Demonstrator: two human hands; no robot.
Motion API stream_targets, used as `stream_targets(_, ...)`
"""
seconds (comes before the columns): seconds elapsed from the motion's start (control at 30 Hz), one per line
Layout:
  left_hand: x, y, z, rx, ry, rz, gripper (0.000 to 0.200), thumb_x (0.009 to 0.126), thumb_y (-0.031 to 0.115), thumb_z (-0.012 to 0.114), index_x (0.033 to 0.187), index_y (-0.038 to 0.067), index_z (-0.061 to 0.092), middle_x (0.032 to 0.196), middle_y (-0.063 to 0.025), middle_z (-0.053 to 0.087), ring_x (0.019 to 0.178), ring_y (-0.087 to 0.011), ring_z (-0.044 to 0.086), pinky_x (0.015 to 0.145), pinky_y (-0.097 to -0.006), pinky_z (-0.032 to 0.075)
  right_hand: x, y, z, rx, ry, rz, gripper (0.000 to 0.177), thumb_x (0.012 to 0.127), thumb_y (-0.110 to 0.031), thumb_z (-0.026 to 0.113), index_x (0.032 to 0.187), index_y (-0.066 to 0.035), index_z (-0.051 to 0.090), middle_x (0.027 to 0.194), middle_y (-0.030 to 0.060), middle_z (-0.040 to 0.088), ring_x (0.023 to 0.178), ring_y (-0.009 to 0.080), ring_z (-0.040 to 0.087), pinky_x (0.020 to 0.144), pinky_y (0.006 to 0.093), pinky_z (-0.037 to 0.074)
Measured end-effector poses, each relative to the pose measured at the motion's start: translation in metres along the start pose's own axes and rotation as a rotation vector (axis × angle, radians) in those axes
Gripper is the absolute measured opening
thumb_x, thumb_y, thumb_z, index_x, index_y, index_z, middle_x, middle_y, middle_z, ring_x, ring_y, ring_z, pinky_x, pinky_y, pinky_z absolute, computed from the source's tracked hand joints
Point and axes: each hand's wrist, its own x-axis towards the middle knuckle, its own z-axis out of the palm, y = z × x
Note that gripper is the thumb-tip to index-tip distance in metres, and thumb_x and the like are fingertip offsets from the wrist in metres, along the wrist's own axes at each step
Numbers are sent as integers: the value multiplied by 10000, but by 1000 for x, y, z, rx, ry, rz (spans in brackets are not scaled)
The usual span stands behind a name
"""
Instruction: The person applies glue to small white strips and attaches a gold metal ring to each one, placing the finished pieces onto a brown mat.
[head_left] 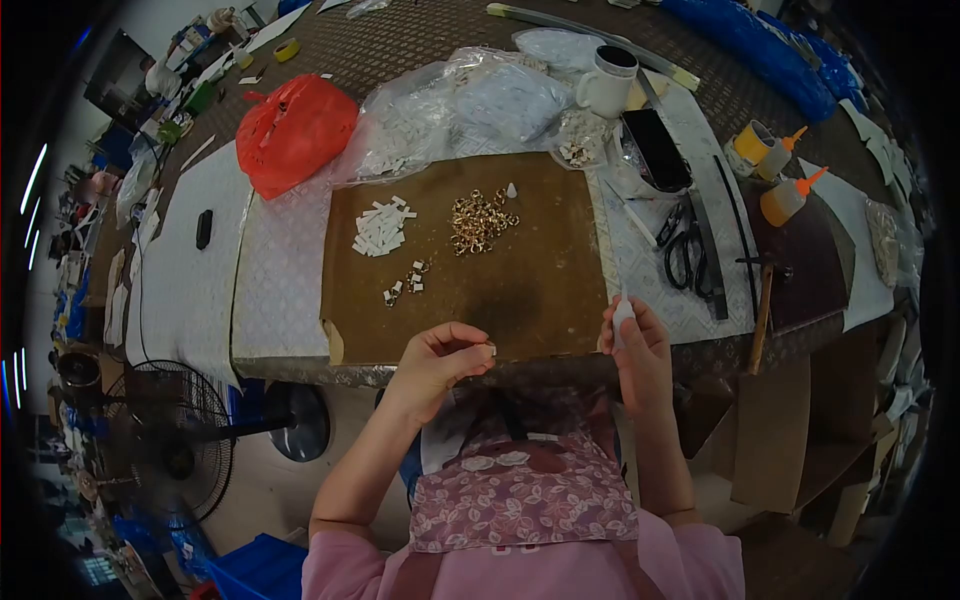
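Strip (489, 348) pinched in left hand (438, 362) at the board's (540, 280) near edge.
Right hand (642, 352) is clenched round a white tube (622, 318), held upright, apart to the strip's right; rings (480, 220) lie farther up the board.

My left grip (440, 358) is pinched: thumb and forefinger tips are pressed together at its right edge, and the other fingers are curled in behind them. My right grip (636, 345) sits well apart to the right at about the same height, closed in a loose fist with the thumb side up. Both forearms are bare and run back from the grips toward my chest, elbows bent.
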Motion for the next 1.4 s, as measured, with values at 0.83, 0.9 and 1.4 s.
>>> stream_targets(0.83, 3, -27, -22, -131, 88, 197, 354, 845, -16, 580, 674, 158, 323, 858, -77, 568, 653, -87, 506, 541, -203, 362, 62, 70, 25, -278, 32, -174, 141, 867, -79, 596, 990, -46, 537, 776, -20, 500, 689, 43, 480, 612, 188, 403)
stream_targets(0.9, 12, -32, -41, -90, 191, 294, 368, 851, -17, 569, 658, 156, 308, 835, -66, 565, 645, -79, 499, 541, -201, 357, 67, 77, 26, -271, -34, -190, 121, 884, -91, 577, 989, -34, 563, 763, -16, 515, 678, 48, 493, 618, 191, 407)
stream_targets(1.4, 50, -43, -93, 595, 607, 1008, 313, 740, -182, 435, 654, 58, 254, 752, -70, 434, 738, -147, 422, 710, -215, 353, 75, 82, 16, -197, -39, -153, 112, 921, -115, 526, 968, -17, 552, 719, 12, 516, 647, 81, 479, 594, 217, 377)
